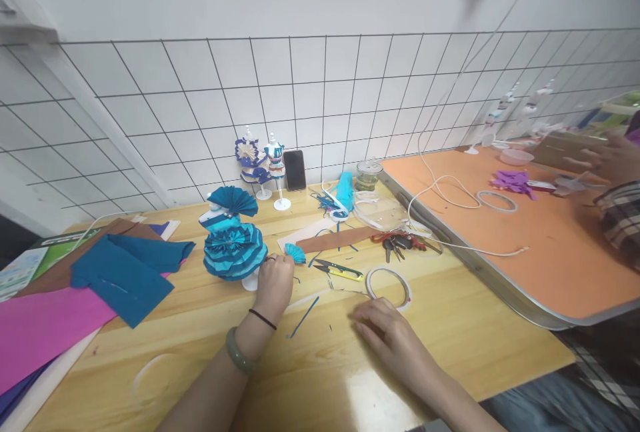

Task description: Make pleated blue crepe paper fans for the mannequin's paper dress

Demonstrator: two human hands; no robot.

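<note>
My left hand (275, 283) is closed beside the white foot of a miniature dress form, its fingertips mostly hidden. That form wears a teal pleated paper dress (235, 249) with a fan-shaped piece at the top. Just past my knuckles is a small turquoise pleated fan (295, 253); whether the fingers touch it I cannot tell. My right hand (387, 329) rests on the table, fingers loosely extended, at the near edge of a roll of white tape (370, 280). Yellow-handled thread snips (340, 271) lie between the hands, near a thin blue paper strip (304, 317).
Coloured crepe paper sheets (125, 272) cover the left side. Two small dress forms (277, 172) and a phone (295, 170) stand by the wall. Keys (397, 243), brown paper (333, 240) and a glass cup (367, 175) lie further back. Another person's hand (595, 155) is over the orange table.
</note>
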